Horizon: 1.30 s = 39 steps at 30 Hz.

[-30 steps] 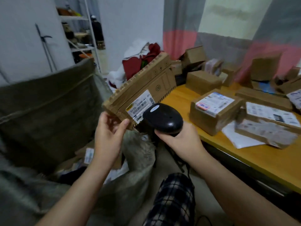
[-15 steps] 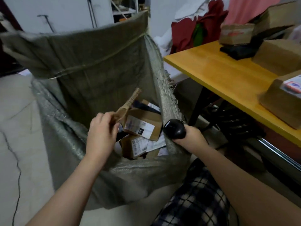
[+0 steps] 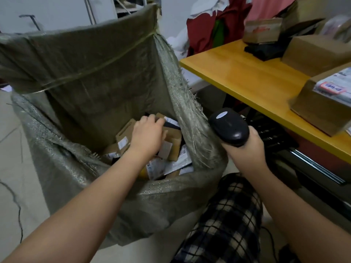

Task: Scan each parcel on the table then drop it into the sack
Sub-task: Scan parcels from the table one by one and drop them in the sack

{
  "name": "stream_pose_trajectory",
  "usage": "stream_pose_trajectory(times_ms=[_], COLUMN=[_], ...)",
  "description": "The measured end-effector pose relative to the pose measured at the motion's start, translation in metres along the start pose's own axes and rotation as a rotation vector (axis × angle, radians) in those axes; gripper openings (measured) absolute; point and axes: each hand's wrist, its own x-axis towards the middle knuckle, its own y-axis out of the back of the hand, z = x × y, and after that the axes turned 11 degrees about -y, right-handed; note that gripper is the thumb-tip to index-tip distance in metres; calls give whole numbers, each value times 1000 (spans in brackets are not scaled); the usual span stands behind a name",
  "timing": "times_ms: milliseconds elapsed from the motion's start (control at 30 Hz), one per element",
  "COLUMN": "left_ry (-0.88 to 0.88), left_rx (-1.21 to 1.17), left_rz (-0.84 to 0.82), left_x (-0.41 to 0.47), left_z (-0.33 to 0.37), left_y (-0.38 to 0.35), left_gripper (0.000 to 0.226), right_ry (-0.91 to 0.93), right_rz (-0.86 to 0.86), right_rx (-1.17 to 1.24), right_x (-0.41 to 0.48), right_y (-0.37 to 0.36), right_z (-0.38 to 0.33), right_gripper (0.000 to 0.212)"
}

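Head view shows our left hand (image 3: 147, 134) reaching down inside the open mouth of the grey-green woven sack (image 3: 91, 76), knuckles up, above the heap of parcels lying at the bottom. Its fingers (image 3: 154, 118) are bent forward and lie close together over the top of a small brown box (image 3: 161, 116). The tips are hidden behind the hand, so we cannot tell whether they grip anything or merely rest there. Just left of that hand a flat cardboard parcel (image 3: 124, 134) with a slot cut in it and a white label leans among the others. A squarer labelled parcel (image 3: 173, 144) sits just right of the wrist, near the sack's right wall.

Our right hand (image 3: 245, 151) is outside the sack, just beside its frayed right edge. It holds the black scanner (image 3: 229, 128). The fingers are wrapped tight round the grip beneath the rounded head, with the thumb up along its right side.

To the right stands the yellow table (image 3: 247, 73), bearing a labelled box (image 3: 321, 99) near its front edge and a plain box (image 3: 313, 52) further back.
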Motion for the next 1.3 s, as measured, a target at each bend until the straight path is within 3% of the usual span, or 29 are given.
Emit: stream_pose_trajectory(times_ms=[100, 200, 367, 467, 600, 733, 833, 967, 1167, 1300], left_ry=[-157, -268, -467, -501, -420, -320, -296, -248, -278, -284], left_rx=[-79, -200, -442, -588, -681, -758, -809, -894, -969, -1121], left_rz=[138, 214, 227, 223, 190, 143, 208, 305, 394, 277], left_x=[6, 14, 40, 61, 93, 118, 116, 92, 62, 51], left_z=[41, 81, 164, 217, 277, 300, 299, 292, 286, 280], left_y=[22, 38, 56, 68, 84, 88, 83, 73, 54, 52], left_gripper=[43, 44, 55, 69, 93, 93, 85, 92, 107, 117], right_ry=[-60, -27, -32, -63, -95, -136, -170, -196, -120, -119], right_rz=[74, 191, 383, 480, 566, 527, 490, 478, 305, 252], right_rx=[181, 218, 278, 253, 286, 309, 288, 313, 599, 719], right_x=[-7, -8, -11, -14, -16, -15, -12, -11, -13, -13], right_y=[32, 66, 131, 163, 194, 207, 210, 213, 197, 186], right_z=[-7, -11, 2, 16, 32, 45, 49, 47, 28, 24], right_gripper=[42, 34, 30, 30, 32, 33, 38, 46, 41, 36])
